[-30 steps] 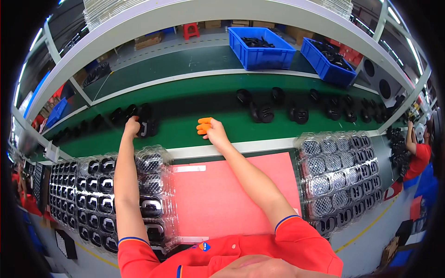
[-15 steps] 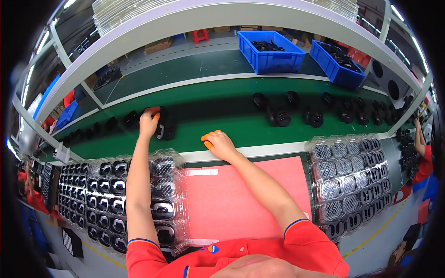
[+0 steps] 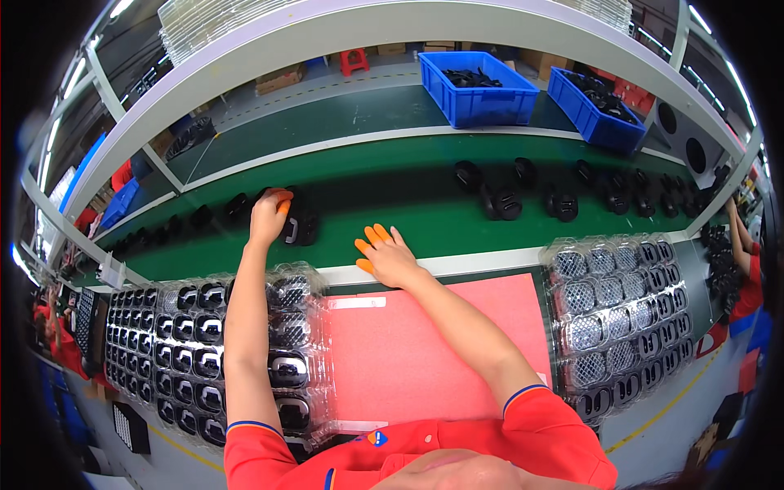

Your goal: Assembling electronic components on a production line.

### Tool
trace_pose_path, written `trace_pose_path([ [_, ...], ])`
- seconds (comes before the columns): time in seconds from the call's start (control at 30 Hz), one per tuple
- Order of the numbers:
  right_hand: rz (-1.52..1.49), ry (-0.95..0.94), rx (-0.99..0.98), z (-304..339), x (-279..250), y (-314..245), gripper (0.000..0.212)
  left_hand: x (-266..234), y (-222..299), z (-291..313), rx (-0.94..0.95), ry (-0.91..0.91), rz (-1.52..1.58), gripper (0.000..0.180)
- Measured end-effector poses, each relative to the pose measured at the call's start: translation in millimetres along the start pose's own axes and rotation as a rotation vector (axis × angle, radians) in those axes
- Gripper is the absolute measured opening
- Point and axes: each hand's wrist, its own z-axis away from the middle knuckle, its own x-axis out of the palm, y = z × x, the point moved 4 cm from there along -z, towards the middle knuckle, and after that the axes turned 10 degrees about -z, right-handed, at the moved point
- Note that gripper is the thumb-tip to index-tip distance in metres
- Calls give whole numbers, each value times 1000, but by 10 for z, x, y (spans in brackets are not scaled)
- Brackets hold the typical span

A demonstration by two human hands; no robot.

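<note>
My left hand (image 3: 269, 216) reaches over the green belt, its fingers curled round a black plastic part (image 3: 260, 194) that they mostly cover. Just right of that hand, another black rounded part (image 3: 302, 226) with a shiny edge stands on the belt. My right hand (image 3: 387, 256) is held at the near edge of the belt, empty, with fingers spread. Orange covers are on several fingertips of both hands. Below my arms, a pink sheet (image 3: 433, 351) lies on the bench.
Clear trays of black parts flank the sheet, one stack left (image 3: 188, 347) and one right (image 3: 618, 327). More black parts (image 3: 501, 202) sit along the belt. Beyond it stand two blue bins (image 3: 482, 102) (image 3: 590, 122). A white shelf beam (image 3: 408, 24) arches overhead; co-workers are at both sides.
My right hand's fingers have spread from a more closed pose. My left hand has shifted slightly right. Black parts on the belt have moved a little to the right.
</note>
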Motion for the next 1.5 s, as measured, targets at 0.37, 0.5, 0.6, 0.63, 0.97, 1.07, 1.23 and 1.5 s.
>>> trace_pose_path([
  [0.37,27,-76,13,29,68,18,53,35,-32,7,30,-18,-12,20],
  [0.5,30,-110,6,24,78,28,54,43,0,-4,16,-31,19,19],
  [0.6,19,-86,-4,23,61,6,53,49,-1,8,-56,-90,7,18],
  [0.63,19,-66,-16,18,42,-17,53,49,-15,17,-65,-93,17,18],
  [0.97,-15,-227,40,12,86,-8,52,61,-18,12,-52,-107,2,17],
  [1.07,8,-111,3,-1,41,-38,52,29,7,17,-57,-97,20,17],
  [1.23,-4,-124,-10,19,61,-59,52,36,-9,26,-8,-68,-19,19],
  [1.5,1,-94,3,4,18,-45,51,49,15,14,-12,-70,9,19],
])
